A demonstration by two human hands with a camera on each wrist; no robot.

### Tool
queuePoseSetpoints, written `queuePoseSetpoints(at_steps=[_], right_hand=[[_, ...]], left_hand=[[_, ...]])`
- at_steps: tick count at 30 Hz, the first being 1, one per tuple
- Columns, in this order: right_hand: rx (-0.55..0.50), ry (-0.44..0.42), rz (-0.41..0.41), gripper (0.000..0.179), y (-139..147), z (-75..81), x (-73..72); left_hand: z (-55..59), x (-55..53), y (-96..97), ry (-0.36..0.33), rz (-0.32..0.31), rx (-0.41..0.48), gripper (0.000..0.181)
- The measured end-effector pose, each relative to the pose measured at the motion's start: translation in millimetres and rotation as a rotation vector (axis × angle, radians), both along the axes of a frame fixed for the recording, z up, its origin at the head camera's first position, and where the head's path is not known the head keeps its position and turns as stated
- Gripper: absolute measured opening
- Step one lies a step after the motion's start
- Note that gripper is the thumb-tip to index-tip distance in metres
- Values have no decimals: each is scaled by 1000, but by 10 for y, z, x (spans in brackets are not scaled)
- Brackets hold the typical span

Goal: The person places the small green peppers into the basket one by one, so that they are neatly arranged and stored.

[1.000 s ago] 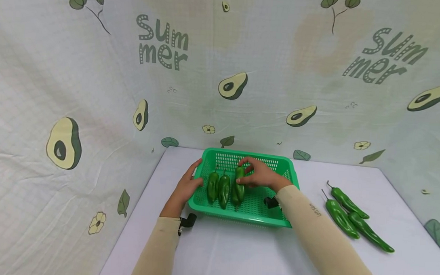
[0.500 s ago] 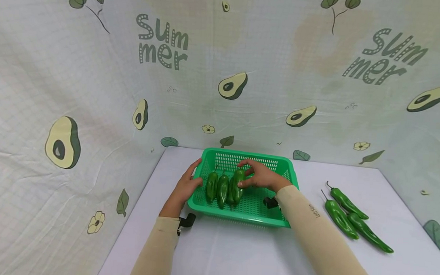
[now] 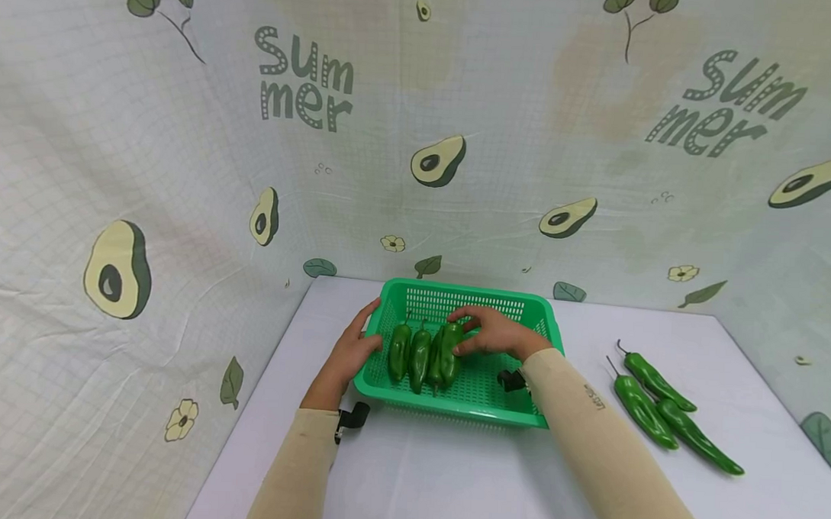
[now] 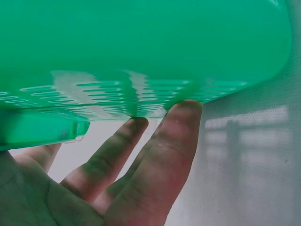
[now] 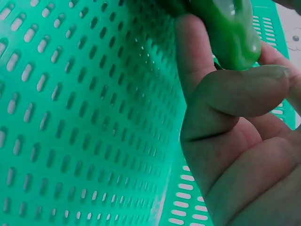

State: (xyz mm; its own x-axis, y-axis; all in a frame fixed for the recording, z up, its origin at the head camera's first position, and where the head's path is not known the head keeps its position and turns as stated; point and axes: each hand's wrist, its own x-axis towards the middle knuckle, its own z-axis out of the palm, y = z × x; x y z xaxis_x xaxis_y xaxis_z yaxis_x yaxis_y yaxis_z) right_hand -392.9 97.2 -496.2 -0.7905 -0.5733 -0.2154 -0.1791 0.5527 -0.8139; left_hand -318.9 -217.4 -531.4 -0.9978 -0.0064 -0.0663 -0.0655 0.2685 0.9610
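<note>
A green plastic basket (image 3: 444,410) with slotted walls sits on the table. My left hand (image 3: 352,356) holds its left side, thumb over the rim and fingers outside; in the left wrist view the fingers (image 4: 164,150) reach the outer wall. My right hand (image 3: 494,332) is inside the basket, pinching a green pepper (image 3: 449,360) near its stem end. That pepper lies rightmost in a row, against a partly covered pepper (image 3: 435,367). Two more peppers, one in the middle (image 3: 420,359) and one leftmost (image 3: 399,352), lie to the left, stems away from me.
Three long green peppers, an upper one (image 3: 657,381), a middle one (image 3: 644,412) and a lower one (image 3: 699,437), lie on the white table (image 3: 442,482) right of the basket. A printed cloth (image 3: 490,86) hangs behind the table and at its sides.
The held pepper, which overlapped another a second ago, now lies to that pepper's right. The covered pepper has shifted left toward the row. My left hand has stayed at the basket.
</note>
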Motion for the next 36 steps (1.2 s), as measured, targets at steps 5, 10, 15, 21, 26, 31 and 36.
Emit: queuePoseSetpoints(at_steps=[5,10,15,21,26,31,36], right_hand=[[38,51,23,72,18,-33,-10],[60,90,24,71,24,-57,-13],[94,117,15,71,28,-77,-13],[108,124,6,69,27,-97,-8],[116,128,8,68,23,-90,1],[128,126,-3,68,16,-82,8],[111,112,4,65,17,-80,-12]], left_hand=[[6,0,7,4,-5,7,89],[-4,-6,10,2,-3,1,89],[-19,-8,9,3,-2,-3,90],[-6,11,10,-1,0,-1,90],[-8,10,12,-15,8,-1,90],[-12,13,20,-14,10,-3,90],[5,18,20,-4,7,-12,90]])
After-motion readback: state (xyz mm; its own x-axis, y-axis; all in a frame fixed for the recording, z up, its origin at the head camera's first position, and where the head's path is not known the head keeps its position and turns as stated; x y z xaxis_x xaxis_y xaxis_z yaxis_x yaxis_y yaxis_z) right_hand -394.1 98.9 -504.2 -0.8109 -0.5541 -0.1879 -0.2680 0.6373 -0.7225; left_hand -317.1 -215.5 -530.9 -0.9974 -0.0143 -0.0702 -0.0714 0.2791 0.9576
